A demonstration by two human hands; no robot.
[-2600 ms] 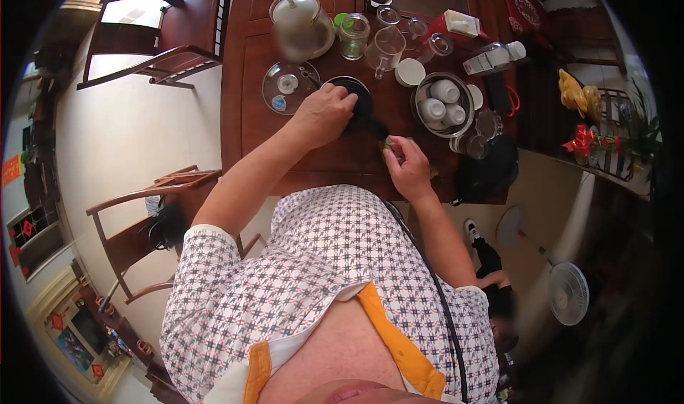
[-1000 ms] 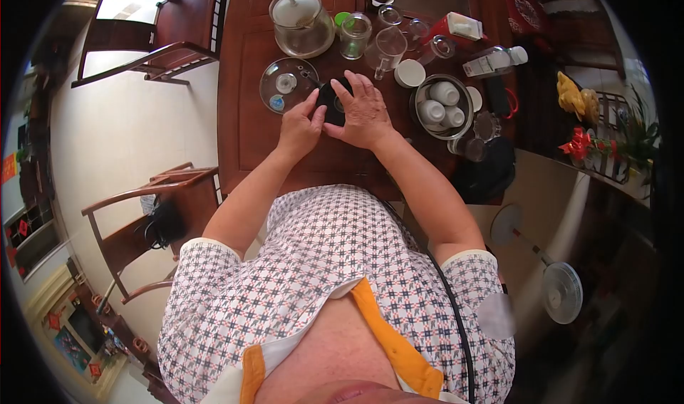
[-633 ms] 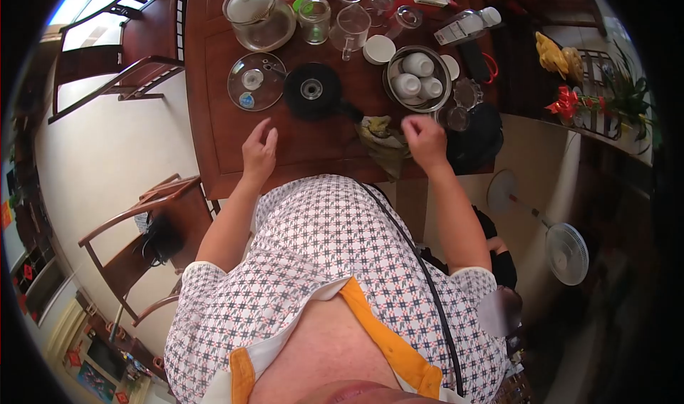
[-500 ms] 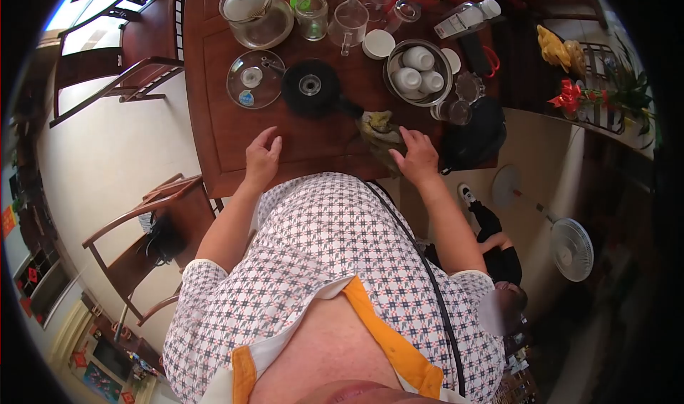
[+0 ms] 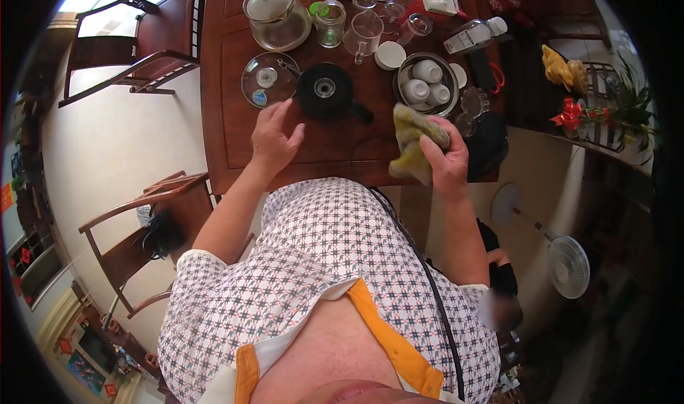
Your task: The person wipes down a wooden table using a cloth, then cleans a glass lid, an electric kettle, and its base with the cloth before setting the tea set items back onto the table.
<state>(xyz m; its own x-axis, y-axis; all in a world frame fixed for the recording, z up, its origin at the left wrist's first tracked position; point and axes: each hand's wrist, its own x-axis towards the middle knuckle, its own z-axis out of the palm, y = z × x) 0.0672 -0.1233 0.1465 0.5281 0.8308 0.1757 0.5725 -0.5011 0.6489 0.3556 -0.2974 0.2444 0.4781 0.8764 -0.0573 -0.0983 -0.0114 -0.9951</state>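
Observation:
My right hand (image 5: 449, 159) is closed round a yellow-green cloth (image 5: 413, 144), lifted over the front of the wooden table. My left hand (image 5: 276, 137) holds nothing, its fingers apart, close to the front of a round glass lid (image 5: 267, 78). Just right of that hand sits a black pot-like vessel (image 5: 325, 89) with a knob on top and a dark handle toward me. Beyond the cloth, a metal bowl (image 5: 426, 83) holds several white cups (image 5: 427, 72).
Along the table's (image 5: 328, 151) back stand a lidded glass pot (image 5: 276, 19), a glass jar (image 5: 330, 25), a glass pitcher (image 5: 364, 33), a white round lid (image 5: 390, 55) and a white bottle (image 5: 476, 35). A dark cap-like item (image 5: 489, 144) lies at the right edge. A person (image 5: 502, 261) is at lower right.
My right hand has taken hold of the cloth and raised it from the table, moving right. My left hand has moved forward toward the glass lid and black vessel. The view has shifted slightly.

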